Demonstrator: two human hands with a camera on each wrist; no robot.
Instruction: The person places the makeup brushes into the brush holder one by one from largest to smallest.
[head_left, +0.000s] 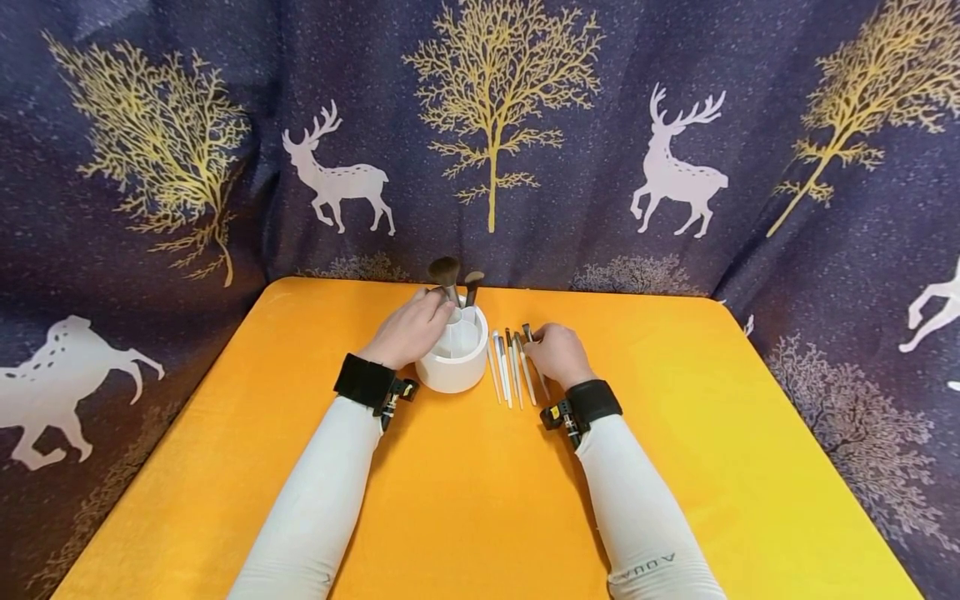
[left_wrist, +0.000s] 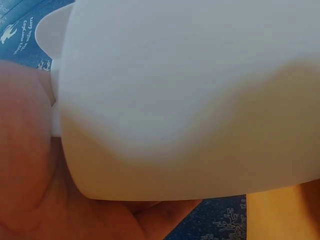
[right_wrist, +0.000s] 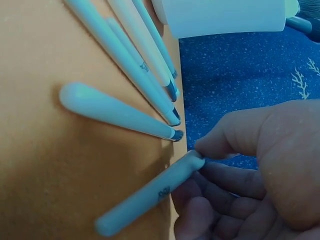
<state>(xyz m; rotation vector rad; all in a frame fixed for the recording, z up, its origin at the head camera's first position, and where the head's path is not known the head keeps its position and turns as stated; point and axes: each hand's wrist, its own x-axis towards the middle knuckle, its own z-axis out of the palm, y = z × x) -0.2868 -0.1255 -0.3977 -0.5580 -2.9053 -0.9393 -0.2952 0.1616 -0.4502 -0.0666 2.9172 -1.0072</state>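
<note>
A white round brush holder (head_left: 452, 377) with inner dividers stands near the back of the table. Two dark-bristled makeup brushes, a large fluffy one (head_left: 444, 271) and a smaller one (head_left: 473, 283), stick up from its far side. My left hand (head_left: 414, 327) grips the holder's left side; the left wrist view shows fingers passing behind its wall (left_wrist: 175, 100). To the right, my right hand (head_left: 558, 354) pinches a light-handled makeup brush (right_wrist: 150, 195) between thumb and fingers. Its handle slants down toward the table in the right wrist view.
Several slim makeup brushes (head_left: 512, 375) lie side by side between the holder and my right hand, bristles toward the back. An orange cloth covers the table (head_left: 480, 492). Behind it hangs a dark blue curtain (head_left: 540, 192) with deer and trees.
</note>
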